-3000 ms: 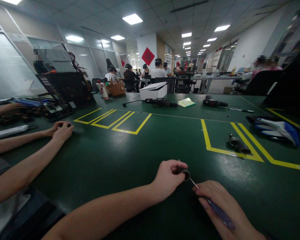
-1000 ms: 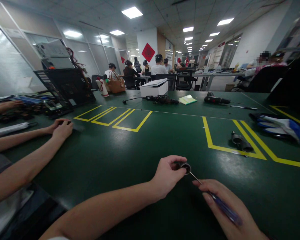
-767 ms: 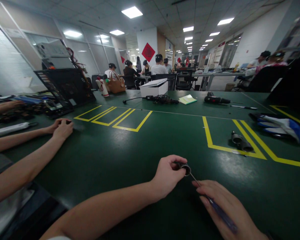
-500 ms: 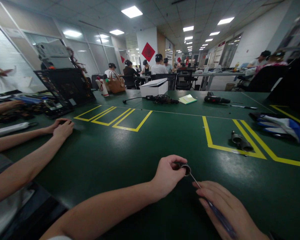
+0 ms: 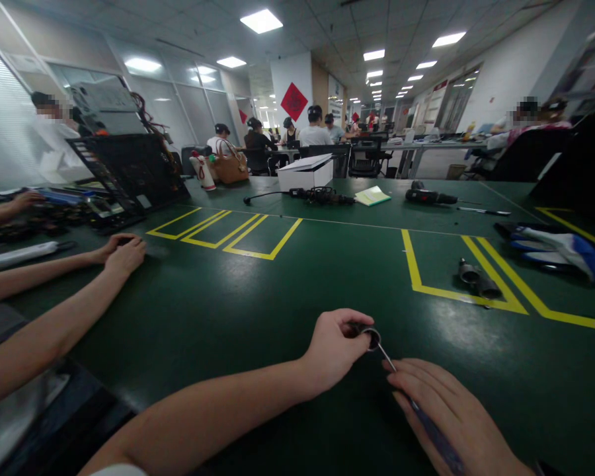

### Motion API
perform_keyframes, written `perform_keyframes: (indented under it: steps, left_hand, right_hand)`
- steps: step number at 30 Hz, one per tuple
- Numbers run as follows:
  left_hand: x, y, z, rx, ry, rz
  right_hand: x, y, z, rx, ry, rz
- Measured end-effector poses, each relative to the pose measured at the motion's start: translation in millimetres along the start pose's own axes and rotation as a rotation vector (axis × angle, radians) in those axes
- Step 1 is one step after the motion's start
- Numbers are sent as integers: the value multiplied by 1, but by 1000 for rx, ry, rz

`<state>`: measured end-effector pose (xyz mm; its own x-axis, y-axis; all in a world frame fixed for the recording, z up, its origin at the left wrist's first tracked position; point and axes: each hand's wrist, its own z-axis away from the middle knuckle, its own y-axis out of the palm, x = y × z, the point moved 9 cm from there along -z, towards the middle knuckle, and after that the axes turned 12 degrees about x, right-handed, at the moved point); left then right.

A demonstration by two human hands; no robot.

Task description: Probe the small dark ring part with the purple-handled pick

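My left hand (image 5: 334,350) pinches a small dark metal tube-shaped part (image 5: 374,339), its round open end facing my right side. A screwdriver (image 5: 434,430) lies in the closed fingers of my right hand (image 5: 443,403), its thin shaft pointing up and left to the rim of that opening. Whether the tip is inside the part or only touches its edge, I cannot tell. Both hands are low over the green table (image 5: 258,311). Farther right, two similar metal parts (image 5: 478,279) lie by a yellow tape line.
Blue-and-white gloves (image 5: 560,251) lie at the right. Toward the back are a power drill (image 5: 431,196), a notepad (image 5: 372,196), a corded black tool (image 5: 322,196) and a white box (image 5: 305,173). At left, a co-worker's hands (image 5: 123,254) hold something dark near an open computer case (image 5: 129,175).
The metal part and my left fingertips have shifted very slightly right. My right hand with the screwdriver is almost unmoved. A person at the far left has bent lower.
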<state>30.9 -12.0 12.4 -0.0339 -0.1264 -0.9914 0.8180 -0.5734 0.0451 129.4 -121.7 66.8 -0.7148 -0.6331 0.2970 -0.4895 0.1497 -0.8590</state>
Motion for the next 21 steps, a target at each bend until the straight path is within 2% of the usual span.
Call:
perform_keyframes:
  steps: [6, 10, 12, 14, 18, 21]
  left_hand:
    - [2, 0, -1, 9, 31, -14]
    - [5, -1, -2, 36, 42, -17]
    - [5, 0, -2, 64, 35, -26]
    - [3, -2, -2, 72, 4, -61]
    - [-4, -8, -1, 27, -63, -109]
    - [-5, -12, -1, -3, -71, -13]
  right_hand:
    - [3, -1, -1, 6, 3, -32]
    - [-3, -7, 0, -37, 58, -169]
    - [-18, -12, 5, -103, 168, -300]
    - [-43, -12, 12, -177, 344, -481]
    - [-83, 6, 24, -263, 667, -913]
    - [-92, 19, 26, -252, 783, -1031]
